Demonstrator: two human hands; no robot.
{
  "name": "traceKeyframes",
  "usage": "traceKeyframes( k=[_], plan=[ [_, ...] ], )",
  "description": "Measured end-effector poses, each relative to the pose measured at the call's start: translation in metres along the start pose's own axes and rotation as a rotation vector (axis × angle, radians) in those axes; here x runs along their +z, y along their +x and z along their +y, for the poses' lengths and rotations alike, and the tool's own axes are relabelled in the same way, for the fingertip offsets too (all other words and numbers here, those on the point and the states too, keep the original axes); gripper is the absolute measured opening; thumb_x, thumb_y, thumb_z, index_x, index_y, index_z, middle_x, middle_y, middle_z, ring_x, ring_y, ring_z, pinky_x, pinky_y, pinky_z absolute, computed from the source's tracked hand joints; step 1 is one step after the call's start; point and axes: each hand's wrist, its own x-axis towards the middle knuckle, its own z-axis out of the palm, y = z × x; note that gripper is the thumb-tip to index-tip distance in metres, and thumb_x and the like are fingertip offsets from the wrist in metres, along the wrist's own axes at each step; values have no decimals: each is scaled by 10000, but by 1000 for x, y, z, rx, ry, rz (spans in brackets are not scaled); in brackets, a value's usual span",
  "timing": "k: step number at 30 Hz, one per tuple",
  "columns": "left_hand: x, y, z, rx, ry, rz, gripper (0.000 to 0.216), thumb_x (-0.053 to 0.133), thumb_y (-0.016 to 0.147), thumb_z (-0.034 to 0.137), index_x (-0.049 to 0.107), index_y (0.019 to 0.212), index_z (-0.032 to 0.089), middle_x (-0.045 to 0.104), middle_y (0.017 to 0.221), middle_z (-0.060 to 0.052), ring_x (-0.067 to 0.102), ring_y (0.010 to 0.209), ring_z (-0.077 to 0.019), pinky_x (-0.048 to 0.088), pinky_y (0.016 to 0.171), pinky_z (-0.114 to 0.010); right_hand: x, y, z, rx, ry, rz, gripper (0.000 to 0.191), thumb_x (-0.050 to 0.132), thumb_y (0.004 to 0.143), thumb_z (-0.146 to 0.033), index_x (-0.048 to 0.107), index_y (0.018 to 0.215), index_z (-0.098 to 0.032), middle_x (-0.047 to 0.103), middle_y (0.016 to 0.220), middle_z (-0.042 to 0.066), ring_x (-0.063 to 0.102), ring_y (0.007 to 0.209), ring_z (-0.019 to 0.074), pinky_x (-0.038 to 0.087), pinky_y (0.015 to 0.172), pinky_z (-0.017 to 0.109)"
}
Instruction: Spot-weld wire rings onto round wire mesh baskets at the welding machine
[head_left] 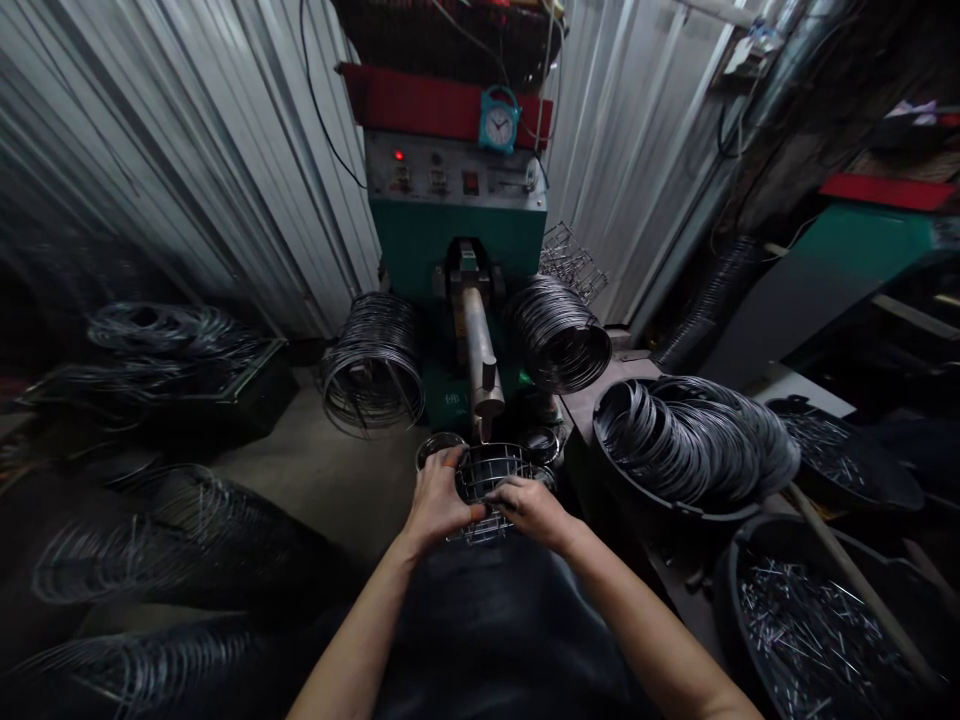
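A round wire basket [493, 466] sits in front of me, below the tip of a green welding machine's metal arm [480, 345]. My left hand [439, 500] is around the basket's left side, thumb pointing inward across the near side and orange covers on its fingers. On the near right, my right hand [529, 507] has its fingers drawn together against the basket's wires. Whether those fingers also pinch a small wire piece is too small to tell. Metal rings [541, 445] show beside the basket.
Wire ring coils hang at the machine's left [373, 365] and right [559, 335]. To my right stand a tub of wire rings [697, 440] and a tub of short wire pieces [814, 630]. A blue clock [499, 122] is on the machine. More rings [150, 550] lie at left.
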Motion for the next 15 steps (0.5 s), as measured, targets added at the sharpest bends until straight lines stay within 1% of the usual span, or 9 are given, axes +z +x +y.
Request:
traceKeyframes(
  k=[3, 10, 13, 15],
  plan=[
    [-2, 6, 0, -3, -8, 0, 826, 717, 498, 263, 404, 1261, 214, 470, 1249, -90, 421, 1164, -303, 379, 968, -423, -3, 5, 0, 2, -24, 0, 218, 556, 823, -131, 655, 1017, -139, 679, 944, 104, 658, 860, 179, 517, 761, 265],
    [-8, 27, 0, -73, -21, -34, 805, 725, 518, 279, 422, 1256, 169, 482, 1225, -114, 427, 1163, -291, 380, 956, -387, -15, 26, 6, 4, -23, 17, 203, 562, 801, -88, 660, 963, -163, 682, 926, 67, 649, 859, 152, 499, 762, 237],
    [-9, 29, 2, -77, 5, -50, 794, 733, 531, 325, 435, 1254, 188, 511, 1176, -103, 466, 1117, -294, 401, 916, -381, -16, 28, 5, 3, 1, 36, 180, 551, 815, -96, 661, 939, -164, 685, 925, 65, 650, 855, 148, 498, 761, 232],
    [-9, 29, 4, -90, 25, -36, 792, 735, 529, 344, 444, 1250, 193, 520, 1157, -100, 477, 1101, -295, 409, 900, -384, -15, 27, 4, 23, -23, 41, 183, 551, 814, -93, 663, 944, -155, 686, 934, 74, 653, 855, 158, 500, 758, 238]
  ],
)
